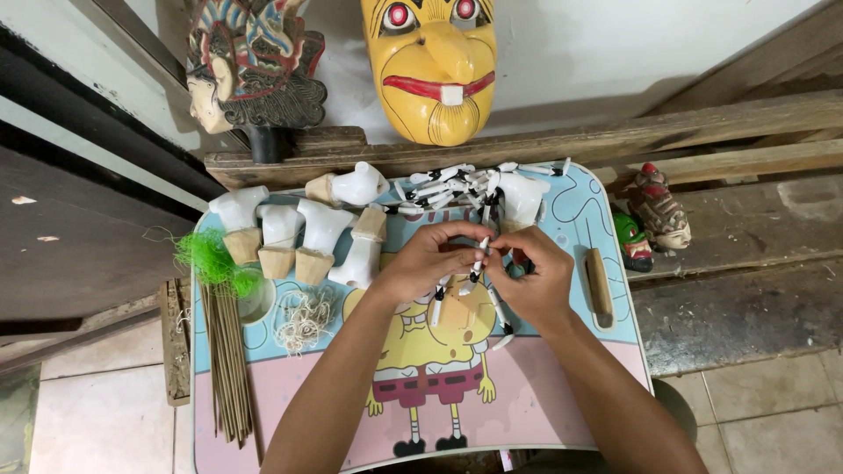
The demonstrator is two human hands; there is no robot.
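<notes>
My left hand [421, 263] and my right hand [531, 281] meet over the middle of a small cartoon-printed lap table [562, 386]. Together they pinch a white stick-like piece with black bands [479, 257], held nearly upright between the fingertips. More banded pieces [502, 323] hang below the hands, one dangling from under the right palm. Just beyond the hands lies a pile of the same white and black pieces [443, 186] next to a white carved torso [522, 197].
Several white carved torsos on wooden bases [299, 237] line the table's far left, with green fibre [206, 259], thin sticks [230, 369], pale string [303, 320] and a wooden-handled tool [599, 283]. A yellow mask [430, 66], a painted head [250, 66] and small carved heads [659, 211] stand behind.
</notes>
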